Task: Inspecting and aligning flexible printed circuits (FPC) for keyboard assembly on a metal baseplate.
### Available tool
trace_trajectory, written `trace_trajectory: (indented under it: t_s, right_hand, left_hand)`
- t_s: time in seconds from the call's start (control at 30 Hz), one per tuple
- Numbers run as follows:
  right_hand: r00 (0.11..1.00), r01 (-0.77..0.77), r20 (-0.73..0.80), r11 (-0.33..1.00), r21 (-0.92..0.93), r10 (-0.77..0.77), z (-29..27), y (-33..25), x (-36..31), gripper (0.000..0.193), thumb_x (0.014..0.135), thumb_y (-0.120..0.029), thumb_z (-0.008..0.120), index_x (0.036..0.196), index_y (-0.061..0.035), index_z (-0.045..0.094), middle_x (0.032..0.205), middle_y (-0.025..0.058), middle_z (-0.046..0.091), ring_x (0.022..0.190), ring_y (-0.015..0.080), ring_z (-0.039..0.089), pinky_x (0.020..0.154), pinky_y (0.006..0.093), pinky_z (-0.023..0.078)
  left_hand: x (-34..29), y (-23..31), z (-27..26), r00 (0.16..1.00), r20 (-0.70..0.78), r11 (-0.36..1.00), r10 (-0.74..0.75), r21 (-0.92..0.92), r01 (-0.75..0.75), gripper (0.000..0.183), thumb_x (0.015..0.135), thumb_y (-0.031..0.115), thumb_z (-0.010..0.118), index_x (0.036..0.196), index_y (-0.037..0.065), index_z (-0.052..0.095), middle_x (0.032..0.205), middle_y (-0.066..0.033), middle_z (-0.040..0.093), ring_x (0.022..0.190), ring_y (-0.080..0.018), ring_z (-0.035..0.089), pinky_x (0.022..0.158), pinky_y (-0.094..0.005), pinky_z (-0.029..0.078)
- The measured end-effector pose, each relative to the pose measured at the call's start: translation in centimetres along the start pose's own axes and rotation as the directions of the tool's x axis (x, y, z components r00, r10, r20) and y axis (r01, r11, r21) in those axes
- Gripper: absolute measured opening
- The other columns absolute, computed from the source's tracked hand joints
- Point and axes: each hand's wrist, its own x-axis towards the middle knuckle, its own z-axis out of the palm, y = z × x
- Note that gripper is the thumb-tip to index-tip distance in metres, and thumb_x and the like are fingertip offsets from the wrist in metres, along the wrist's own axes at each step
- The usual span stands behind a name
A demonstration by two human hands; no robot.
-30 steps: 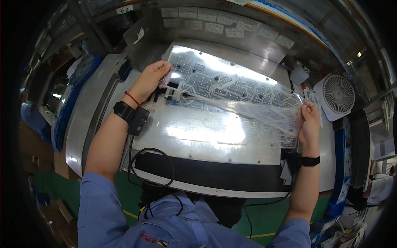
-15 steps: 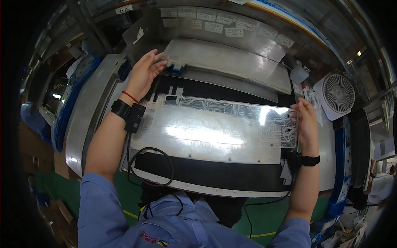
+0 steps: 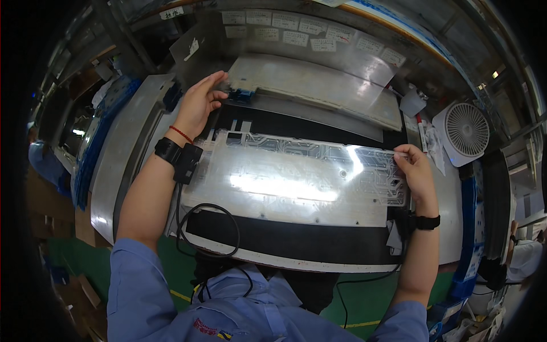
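Observation:
A clear circuit film (image 3: 319,149) with printed silvery traces lies over a pale translucent sheet (image 3: 273,199) on the black work mat. My right hand (image 3: 417,174) pinches the film's far right corner between thumb and fingers. Further back and to the left, my left hand (image 3: 200,105) hovers with its fingers apart and slightly curled, holding nothing. It is beside the blue-striped tails (image 3: 242,96) at the left end of a stack of pale sheets (image 3: 319,85). A narrow tail (image 3: 246,126) sticks up from the film's far left edge.
A white fan (image 3: 464,128) stands at the right, near a white container (image 3: 413,104). Metal panels (image 3: 128,154) flank the left side. A black cable (image 3: 236,228) loops over the bench's front edge. Paper labels (image 3: 285,21) line the back panel.
My right hand has moved in slightly to the left and closed on the film's corner, and that end of the film has shifted a little. My left hand's fingers have bent slightly.

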Motion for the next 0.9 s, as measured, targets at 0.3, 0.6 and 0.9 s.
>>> trace_trajectory:
  t_s: [0.3, 0.6, 0.9]
  right_hand:
    - [0.979, 0.17, -0.145, 0.966, 0.194, -0.143, -0.4, 0.0, 0.2, 0.009, 0.091, -0.01, 0.058, 0.1, -0.0065, 0.059, 0.082, -0.0031, 0.057, 0.071, 0.0043, 0.051, 0.063, 0.0178, 0.042]
    - [0.98, 0.126, -0.181, 0.953, 0.277, -0.077, -0.7, 0.8, 0.8, 0.011, 0.094, -0.01, 0.055, 0.101, -0.0035, 0.058, 0.077, -0.0011, 0.055, 0.066, 0.0059, 0.05, 0.061, 0.0187, 0.042]
    - [0.971, 0.131, -0.229, 0.948, 0.291, -0.064, -0.3, 0.1, 0.7, 0.015, 0.095, -0.017, 0.053, 0.102, -0.0048, 0.058, 0.076, -0.0026, 0.055, 0.064, 0.0057, 0.05, 0.059, 0.018, 0.04]
  left_hand:
    - [0.6, -0.7, -1.2, 0.99, 0.141, 0.992, -0.018, -0.124, 0.035, 0.039, 0.1, 0.035, 0.04, 0.117, 0.002, 0.054, 0.095, -0.0054, 0.063, 0.077, -0.0106, 0.055, 0.069, -0.0226, 0.044]
    - [-0.8, 0.0, 1.2, 0.973, 0.202, 0.987, -0.115, 0.131, 0.09, 0.036, 0.101, 0.033, 0.039, 0.106, 0.003, 0.058, 0.089, -0.0039, 0.065, 0.07, -0.0084, 0.057, 0.063, -0.0205, 0.047]
    - [-0.2, -0.2, 0.2, 0.987, 0.158, 0.981, -0.016, 0.194, -0.015, 0.021, 0.098, 0.022, 0.047, 0.097, 0.004, 0.058, 0.085, -0.0017, 0.063, 0.061, -0.0045, 0.052, 0.054, -0.0184, 0.041]
